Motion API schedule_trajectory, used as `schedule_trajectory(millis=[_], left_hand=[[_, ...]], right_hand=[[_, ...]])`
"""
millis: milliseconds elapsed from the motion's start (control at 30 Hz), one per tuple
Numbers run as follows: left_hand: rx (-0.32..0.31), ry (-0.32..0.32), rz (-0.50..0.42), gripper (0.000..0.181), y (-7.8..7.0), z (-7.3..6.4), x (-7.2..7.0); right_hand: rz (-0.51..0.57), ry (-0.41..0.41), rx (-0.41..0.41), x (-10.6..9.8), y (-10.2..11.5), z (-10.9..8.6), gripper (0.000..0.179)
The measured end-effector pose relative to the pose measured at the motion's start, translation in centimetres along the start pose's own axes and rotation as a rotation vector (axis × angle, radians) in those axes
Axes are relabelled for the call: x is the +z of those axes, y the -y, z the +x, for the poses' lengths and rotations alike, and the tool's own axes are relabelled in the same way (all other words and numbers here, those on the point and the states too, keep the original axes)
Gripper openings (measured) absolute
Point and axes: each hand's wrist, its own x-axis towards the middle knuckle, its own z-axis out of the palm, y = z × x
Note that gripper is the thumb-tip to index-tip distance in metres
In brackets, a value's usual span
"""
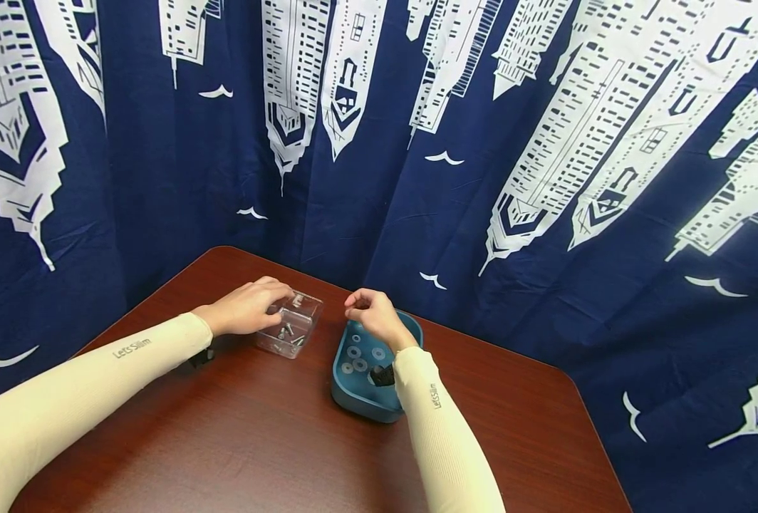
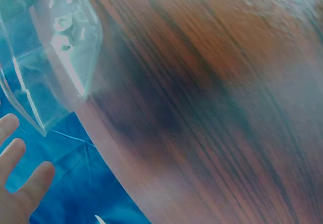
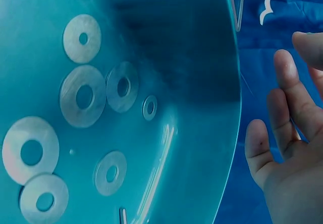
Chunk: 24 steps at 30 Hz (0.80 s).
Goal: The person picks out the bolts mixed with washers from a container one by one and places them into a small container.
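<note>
My left hand (image 1: pixel 251 306) reaches over the left side of a clear plastic box (image 1: pixel 279 348), its fingers spread and relaxed. Inside that box lie several small metal screws (image 1: pixel 287 330). In the left wrist view, the fingers (image 2: pixel 38 181) appear beside the box, and nothing is seen between them. My right hand (image 1: pixel 377 318) hovers above the far left part of a blue tray (image 1: pixel 360 405), fingers loosely bent. Several flat washers (image 3: pixel 83 97) of different sizes lie on the tray floor. No object shows in the right hand; its fingertips (image 3: pixel 286 67) are partly cut off in the right wrist view.
Both containers stand on a reddish-brown wooden table (image 1: pixel 276 434), near its far edge. A dark blue curtain (image 1: pixel 379 206) with white building prints hangs right behind it. A black strap (image 1: pixel 382 375) at the right wrist covers part of the tray.
</note>
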Motion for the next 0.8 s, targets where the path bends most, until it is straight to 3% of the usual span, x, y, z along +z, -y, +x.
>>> schedule_trajectory(millis=[533, 800], left_hand=[[-0.015, 0.037, -0.052, 0.045, -2.1, 1.4, 0.7], [0.034, 0.051, -0.058, 0.045, -3.6, 2.7, 1.6]], right_hand=[[-0.035, -0.066, -0.007, -1.5, -1.1, -1.5, 0.014], [-0.097, -0.13, 0.043, -2.3, -2.3, -2.4, 0.01]])
